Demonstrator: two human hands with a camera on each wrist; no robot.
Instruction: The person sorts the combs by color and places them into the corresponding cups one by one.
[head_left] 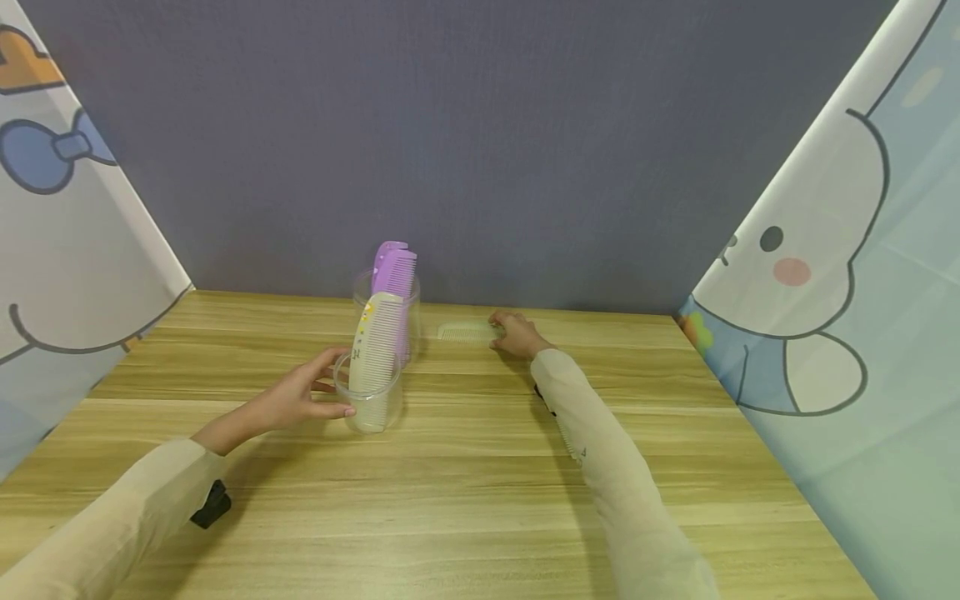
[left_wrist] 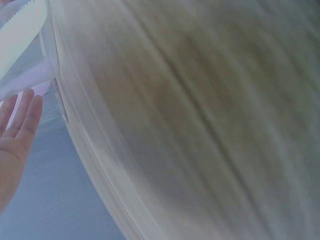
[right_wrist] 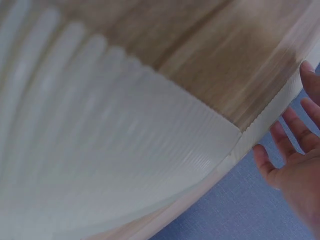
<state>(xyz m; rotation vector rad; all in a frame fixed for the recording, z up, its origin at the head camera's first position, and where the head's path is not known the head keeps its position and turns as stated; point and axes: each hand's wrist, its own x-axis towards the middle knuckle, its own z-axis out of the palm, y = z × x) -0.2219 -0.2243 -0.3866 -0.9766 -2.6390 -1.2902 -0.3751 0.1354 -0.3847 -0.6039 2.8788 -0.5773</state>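
Note:
My left hand (head_left: 303, 396) is at the left side of the front clear cup (head_left: 386, 408), thumb at its front and fingers extended along the side. In the left wrist view these fingers (left_wrist: 30, 117) look straight at the cup wall. A cream comb (head_left: 377, 337) with small yellow prints stands tilted in this cup. My right hand (head_left: 519, 335) reaches over the right end of a pale comb (head_left: 465, 332) lying flat near the back edge. The right wrist view shows its fingers (right_wrist: 298, 131) spread and slightly bent beside that comb.
Behind the front cup, another clear cup (head_left: 414, 321) holds purple combs (head_left: 397, 271). A further pale comb (right_wrist: 125, 145) lies on the wooden table (head_left: 420, 517), partly hidden under my right forearm in the head view. A grey panel (head_left: 480, 150) rises at the back, with printed sheets on both sides.

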